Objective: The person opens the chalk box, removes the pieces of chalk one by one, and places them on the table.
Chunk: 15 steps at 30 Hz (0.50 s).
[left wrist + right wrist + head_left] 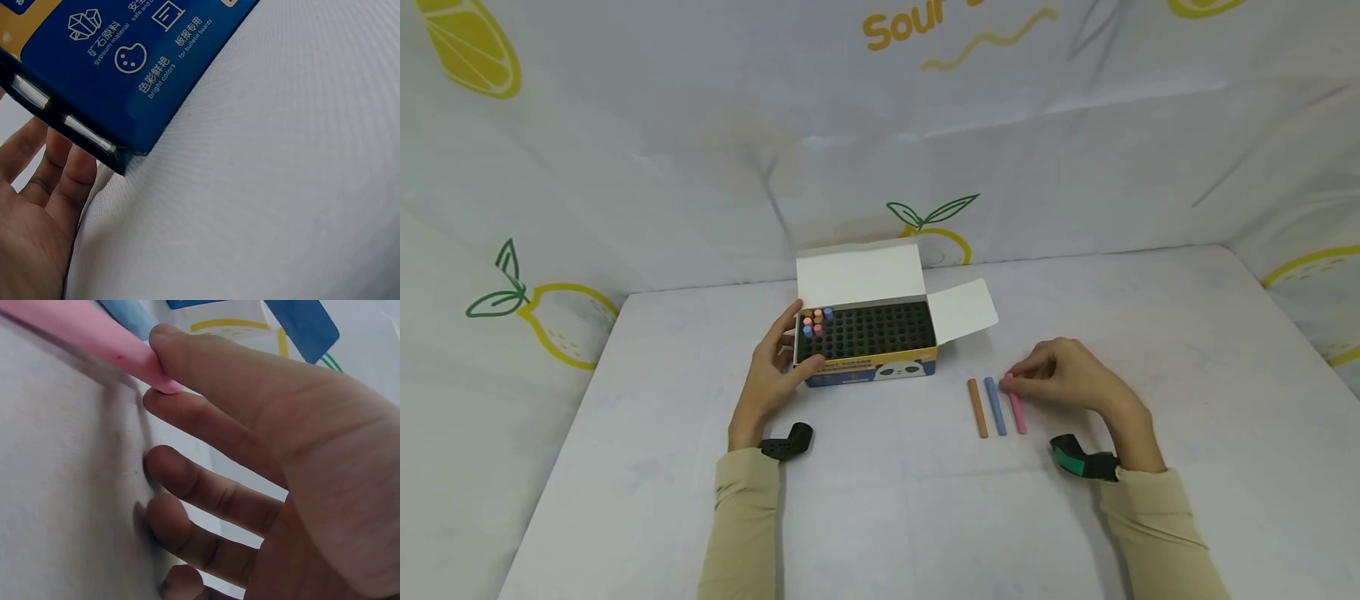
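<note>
My left hand (767, 367) grips the left end of an open chalk box (868, 367), the thumb at its front and the fingers along its side. Inside, a black holder with rows of round holes carries several pink, blue and orange chalks at its left end. To the right of the box, my right hand (1071, 375) pinches the far end of a pink chalk stick (1018, 414) between thumb and index finger; the stick lies on or very near the table. Beside it lie a blue chalk stick (996, 407) and an orange-brown one (977, 408), roughly parallel.
The box's white lid (861, 277) stands raised at the back, and a side flap (964, 312) sticks out to the right. A white cloth covers the table (910, 517). Behind rises a white curtain (700, 167) with lemon prints.
</note>
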Each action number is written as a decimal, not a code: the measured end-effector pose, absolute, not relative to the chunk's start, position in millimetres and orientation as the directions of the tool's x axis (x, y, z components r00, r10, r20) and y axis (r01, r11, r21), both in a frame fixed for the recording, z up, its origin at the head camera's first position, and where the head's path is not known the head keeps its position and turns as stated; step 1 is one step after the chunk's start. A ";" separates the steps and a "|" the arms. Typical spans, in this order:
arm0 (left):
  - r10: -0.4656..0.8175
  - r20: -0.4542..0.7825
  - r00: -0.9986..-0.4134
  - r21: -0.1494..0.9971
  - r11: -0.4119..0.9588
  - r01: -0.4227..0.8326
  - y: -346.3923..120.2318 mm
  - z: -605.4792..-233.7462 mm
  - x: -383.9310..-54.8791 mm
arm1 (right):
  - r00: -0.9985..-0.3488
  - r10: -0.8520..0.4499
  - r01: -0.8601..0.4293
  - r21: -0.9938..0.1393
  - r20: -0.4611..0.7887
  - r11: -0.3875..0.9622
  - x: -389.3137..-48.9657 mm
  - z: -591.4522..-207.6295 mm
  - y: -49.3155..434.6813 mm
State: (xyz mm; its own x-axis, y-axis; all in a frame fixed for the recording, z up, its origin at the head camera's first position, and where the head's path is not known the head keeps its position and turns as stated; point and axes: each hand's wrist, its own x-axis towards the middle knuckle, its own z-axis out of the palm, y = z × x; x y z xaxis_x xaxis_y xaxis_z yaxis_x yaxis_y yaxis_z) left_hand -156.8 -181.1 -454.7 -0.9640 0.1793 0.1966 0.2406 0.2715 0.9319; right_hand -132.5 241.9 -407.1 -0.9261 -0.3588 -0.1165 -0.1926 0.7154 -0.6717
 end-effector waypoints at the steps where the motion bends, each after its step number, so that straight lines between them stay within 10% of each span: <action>1: 0.179 0.197 -0.964 0.931 0.273 0.241 -181.2 -454.4 -156.5 | -0.930 -0.346 -0.178 -0.669 -0.126 0.722 -132.4 -407.0 241.0; 15: 0.176 0.205 -0.963 0.924 0.289 0.250 -180.6 -454.6 -155.8 | -0.944 -0.293 -0.133 -0.636 -0.153 0.760 -132.2 -407.8 238.0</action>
